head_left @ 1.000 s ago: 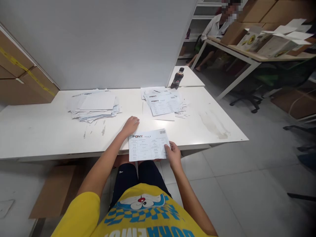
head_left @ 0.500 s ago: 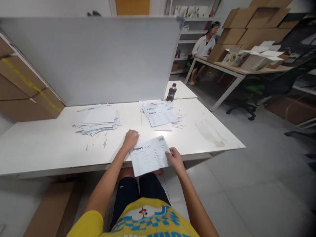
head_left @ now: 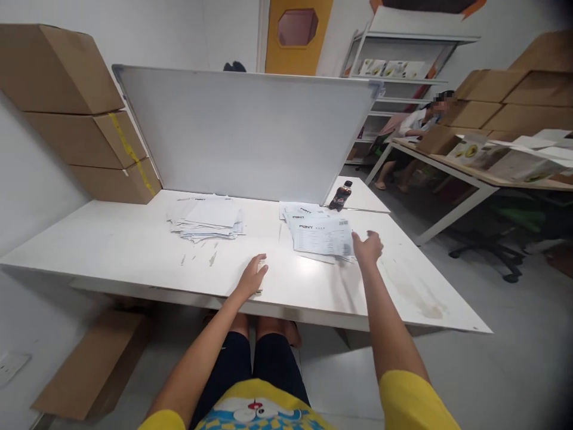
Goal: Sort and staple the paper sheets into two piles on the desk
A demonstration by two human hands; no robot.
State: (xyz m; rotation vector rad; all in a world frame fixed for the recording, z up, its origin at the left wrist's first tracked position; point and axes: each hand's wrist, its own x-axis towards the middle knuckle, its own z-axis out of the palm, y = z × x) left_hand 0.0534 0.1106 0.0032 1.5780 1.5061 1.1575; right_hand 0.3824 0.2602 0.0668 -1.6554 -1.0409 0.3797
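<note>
On the white table, my left hand (head_left: 252, 278) rests near the front edge, its fingers apart, with nothing seen in its grasp. My right hand (head_left: 367, 245) is at the right edge of a pile of printed sheets (head_left: 320, 236), thumb and fingers spread; the top sheet lies on the pile beside the thumb. The sheets carry a dark heading and overlap unevenly. A second stack of papers (head_left: 208, 215), with a mostly blank top sheet, lies farther left. Behind the right pile stands a dark drink bottle (head_left: 341, 196).
A whiteboard (head_left: 255, 131) stands along the table's (head_left: 134, 251) back edge. Cardboard boxes (head_left: 111, 140) are stacked at its left. Another table (head_left: 465, 170) with boxes stands at the right, where a person (head_left: 414, 122) sits. A carton (head_left: 96, 364) lies on the floor.
The sheets held in front of me are now on the right pile. My right hand has moved forward and right and opened. The view has tilted up and shifted left.
</note>
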